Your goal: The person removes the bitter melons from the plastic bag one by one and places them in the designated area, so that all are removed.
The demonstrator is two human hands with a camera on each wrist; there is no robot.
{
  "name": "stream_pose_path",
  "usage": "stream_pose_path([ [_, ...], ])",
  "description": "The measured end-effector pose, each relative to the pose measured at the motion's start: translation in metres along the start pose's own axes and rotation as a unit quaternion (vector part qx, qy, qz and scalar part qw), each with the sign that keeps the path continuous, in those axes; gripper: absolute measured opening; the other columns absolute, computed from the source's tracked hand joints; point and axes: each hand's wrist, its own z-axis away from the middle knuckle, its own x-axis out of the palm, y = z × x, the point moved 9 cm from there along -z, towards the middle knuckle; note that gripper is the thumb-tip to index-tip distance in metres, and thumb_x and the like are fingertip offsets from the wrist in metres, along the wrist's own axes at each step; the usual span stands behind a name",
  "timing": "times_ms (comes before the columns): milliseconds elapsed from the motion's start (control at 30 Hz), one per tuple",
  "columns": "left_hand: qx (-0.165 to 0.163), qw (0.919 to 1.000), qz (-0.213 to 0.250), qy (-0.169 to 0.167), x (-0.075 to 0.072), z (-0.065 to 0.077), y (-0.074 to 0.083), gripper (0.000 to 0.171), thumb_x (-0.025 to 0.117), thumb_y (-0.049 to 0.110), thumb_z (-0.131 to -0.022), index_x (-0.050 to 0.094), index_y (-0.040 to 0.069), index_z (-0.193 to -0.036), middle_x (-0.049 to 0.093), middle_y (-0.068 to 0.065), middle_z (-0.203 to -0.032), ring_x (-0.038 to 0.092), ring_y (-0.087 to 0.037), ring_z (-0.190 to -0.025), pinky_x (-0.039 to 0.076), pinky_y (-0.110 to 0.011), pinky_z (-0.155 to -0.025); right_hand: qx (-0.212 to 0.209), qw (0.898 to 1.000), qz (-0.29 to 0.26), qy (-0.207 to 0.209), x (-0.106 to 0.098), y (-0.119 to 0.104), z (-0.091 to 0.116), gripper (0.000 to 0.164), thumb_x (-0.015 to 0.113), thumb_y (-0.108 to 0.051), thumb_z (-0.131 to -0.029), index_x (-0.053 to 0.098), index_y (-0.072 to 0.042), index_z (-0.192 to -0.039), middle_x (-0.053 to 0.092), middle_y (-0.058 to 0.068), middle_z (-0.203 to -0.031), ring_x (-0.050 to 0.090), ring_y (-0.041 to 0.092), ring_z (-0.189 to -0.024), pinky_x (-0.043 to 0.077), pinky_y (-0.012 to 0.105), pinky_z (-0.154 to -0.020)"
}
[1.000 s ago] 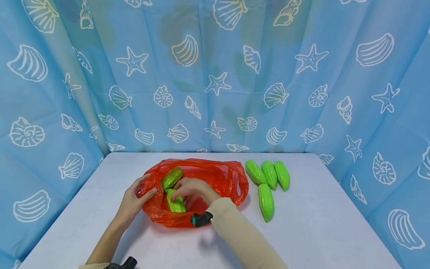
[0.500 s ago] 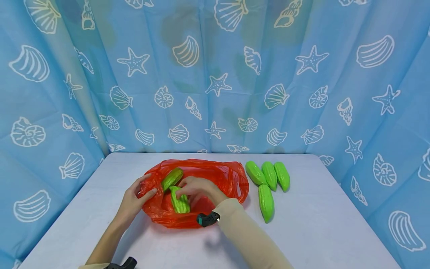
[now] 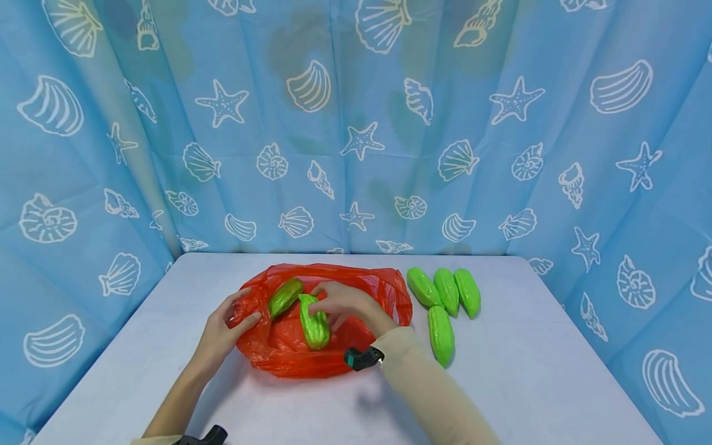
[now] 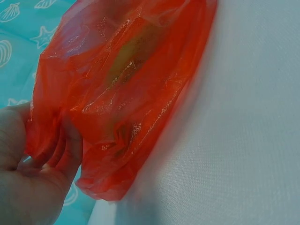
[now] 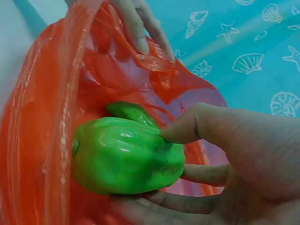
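Observation:
My left hand [image 3: 222,330] holds the left side of a red plastic bag [image 3: 292,366], thumb inside the opening. In the left wrist view my left hand [image 4: 40,176] has the thin film [image 4: 101,136] between thumb and fingers. My right hand [image 3: 350,304] is in the bag's mouth, gripping a bright green, ridged bitter melon [image 3: 315,329]. The right wrist view shows the thumb on top of that bitter melon [image 5: 122,157] and fingers beneath it. A second bitter melon [image 3: 285,298], darker-looking, lies inside the bag on the left.
Several more green bitter melons [image 3: 441,334] lie right of the bag, three side by side at the back and one nearer. All rest on a white table [image 3: 534,371]. A blue curtain [image 3: 356,185] with shell prints surrounds the back and sides.
My right hand has moved right and slightly up with the gripped bitter melon, which is now farther from the one left in the bag. The left hand has stayed in place.

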Motion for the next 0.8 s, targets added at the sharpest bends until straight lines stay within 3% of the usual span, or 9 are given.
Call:
stream_pose_path([
  [400,0.003,1.0000,-0.002,0.000,0.000,0.001,0.002,0.071,0.068,0.043,-0.090,0.036,0.025,-0.150,0.043,-0.014,-0.151,0.049,-0.036,-0.133,0.058,-0.035,-0.090,-0.005,1.000,-0.008,0.016,-0.020,0.015,0.011,0.059,0.071,-0.031,-0.087,0.049,-0.012,-0.138,0.057,0.011,-0.125,0.070,0.023,-0.076,0.062,0.037,-0.073],
  [800,-0.004,1.0000,0.002,0.002,-0.002,0.000,0.001,0.069,0.068,0.043,-0.090,0.037,0.025,-0.149,0.043,-0.014,-0.151,0.049,-0.035,-0.132,0.059,-0.035,-0.090,-0.014,0.999,-0.001,0.034,-0.036,0.014,0.030,0.061,0.073,-0.035,-0.086,0.049,-0.017,-0.139,0.056,0.010,-0.128,0.069,0.021,-0.080,0.061,0.036,-0.076],
])
